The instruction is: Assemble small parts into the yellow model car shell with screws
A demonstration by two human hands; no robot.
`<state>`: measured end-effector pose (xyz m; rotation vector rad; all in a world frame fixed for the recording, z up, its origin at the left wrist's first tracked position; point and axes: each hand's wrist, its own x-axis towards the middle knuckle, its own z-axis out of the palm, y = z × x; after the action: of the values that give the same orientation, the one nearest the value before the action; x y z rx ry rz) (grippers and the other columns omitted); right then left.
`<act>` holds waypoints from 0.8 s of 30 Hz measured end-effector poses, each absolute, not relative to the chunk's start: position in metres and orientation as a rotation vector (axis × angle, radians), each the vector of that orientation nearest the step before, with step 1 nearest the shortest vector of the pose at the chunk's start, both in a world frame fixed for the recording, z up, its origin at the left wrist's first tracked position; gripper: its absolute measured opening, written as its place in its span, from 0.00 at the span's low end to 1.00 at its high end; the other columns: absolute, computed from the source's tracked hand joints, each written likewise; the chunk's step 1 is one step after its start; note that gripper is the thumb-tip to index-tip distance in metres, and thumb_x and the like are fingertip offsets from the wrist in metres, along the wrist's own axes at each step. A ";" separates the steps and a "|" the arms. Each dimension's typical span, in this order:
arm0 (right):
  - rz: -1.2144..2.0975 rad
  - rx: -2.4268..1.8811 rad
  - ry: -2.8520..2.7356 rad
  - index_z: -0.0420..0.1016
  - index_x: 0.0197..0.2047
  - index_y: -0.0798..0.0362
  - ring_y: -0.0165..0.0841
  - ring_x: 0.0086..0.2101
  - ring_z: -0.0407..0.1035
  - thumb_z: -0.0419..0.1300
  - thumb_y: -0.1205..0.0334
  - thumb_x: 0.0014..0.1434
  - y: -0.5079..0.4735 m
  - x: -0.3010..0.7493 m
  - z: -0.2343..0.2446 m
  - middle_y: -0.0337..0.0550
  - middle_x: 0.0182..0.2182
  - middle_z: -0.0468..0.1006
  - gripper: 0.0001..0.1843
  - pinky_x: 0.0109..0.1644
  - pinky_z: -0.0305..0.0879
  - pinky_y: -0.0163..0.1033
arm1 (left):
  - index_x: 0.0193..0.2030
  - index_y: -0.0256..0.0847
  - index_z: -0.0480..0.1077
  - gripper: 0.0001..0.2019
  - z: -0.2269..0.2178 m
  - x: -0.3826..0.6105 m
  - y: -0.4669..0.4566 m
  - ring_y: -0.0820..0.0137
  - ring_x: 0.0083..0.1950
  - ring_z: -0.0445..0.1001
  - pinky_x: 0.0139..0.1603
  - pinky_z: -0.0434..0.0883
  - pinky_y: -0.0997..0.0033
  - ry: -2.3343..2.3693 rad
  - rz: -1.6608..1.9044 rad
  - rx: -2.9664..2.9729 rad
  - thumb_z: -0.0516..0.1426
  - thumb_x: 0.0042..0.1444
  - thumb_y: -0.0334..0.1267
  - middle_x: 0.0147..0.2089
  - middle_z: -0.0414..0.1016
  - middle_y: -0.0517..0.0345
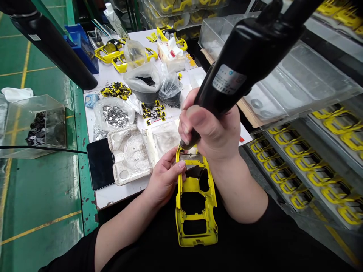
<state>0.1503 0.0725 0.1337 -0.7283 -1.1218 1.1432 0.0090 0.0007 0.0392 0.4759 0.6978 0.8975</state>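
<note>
Yellow plastic housing frame [195, 211], windowed with square openings, held clear of the white worktop [98, 200], just beyond its near edge. Left hand [166, 175]: fingers [177, 170] curled over the frame's side rail [178, 196], gripping it firmly. Right hand [215, 130]: closed tightly around a black rotary hand tool [249, 49], tip [183, 145] at the frame's upper end, contact unclear. Alongside: white moulded tray [130, 155], bag of metal discs [113, 115], black tablet [100, 162], racked yellow frames [312, 162]. Risk, as judged: tip skidding off the rail and scoring the yellow surface, through flexing of the unsupported frame or a shifting left grip.
</note>
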 end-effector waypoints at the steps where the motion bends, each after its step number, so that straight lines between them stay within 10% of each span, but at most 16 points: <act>1: 1.143 -0.773 -1.131 0.78 0.36 0.44 0.34 0.23 0.62 0.82 0.32 0.59 0.072 0.151 0.134 0.36 0.26 0.70 0.27 0.24 0.61 0.42 | 0.68 0.42 0.79 0.31 0.039 0.009 0.001 0.76 0.35 0.67 0.32 0.66 0.77 0.698 0.900 0.476 0.78 0.60 0.44 0.48 0.78 0.55; 24: 1.124 -0.810 -1.063 0.81 0.38 0.41 0.36 0.23 0.65 0.82 0.32 0.58 0.070 0.148 0.135 0.36 0.27 0.72 0.26 0.26 0.64 0.45 | 0.67 0.43 0.80 0.31 0.040 0.009 0.001 0.76 0.34 0.68 0.31 0.65 0.77 0.724 0.891 0.483 0.79 0.59 0.44 0.52 0.81 0.53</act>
<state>0.1482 0.0704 0.1345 -0.8105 -1.0626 1.1245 0.0088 0.0007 0.0397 0.4832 0.7236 0.8915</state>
